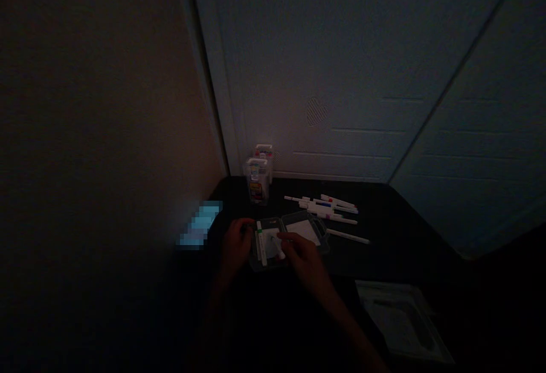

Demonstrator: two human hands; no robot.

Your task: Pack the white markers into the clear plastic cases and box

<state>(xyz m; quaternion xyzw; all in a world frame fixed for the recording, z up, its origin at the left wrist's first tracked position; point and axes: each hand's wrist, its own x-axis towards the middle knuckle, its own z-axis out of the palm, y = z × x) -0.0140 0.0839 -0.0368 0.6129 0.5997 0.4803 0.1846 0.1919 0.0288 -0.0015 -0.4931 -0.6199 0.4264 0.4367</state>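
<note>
A clear plastic case (pixel 268 266) lies opened out on the dark table, its lid (pixel 326 243) to the right with a white sheet (pixel 303 231) inside. White markers (pixel 261 245), one with a green band, lie along the left side of the case. My left hand (pixel 236 246) is curled at the case's left edge, fingers bent against it. Over the case, my right hand (pixel 303 256) pinches a white marker (pixel 278 248) with a reddish end, tilted above the tray. Dim light hides the exact finger contact.
Several loose white markers (pixel 328 209) lie behind the case, and a single one (pixel 348 236) sits to its right. Two clear packs (pixel 257 182) stand by the wall. A lit screen (pixel 199 225) glows at left; a pale tray-like container (pixel 401 319) is at lower right.
</note>
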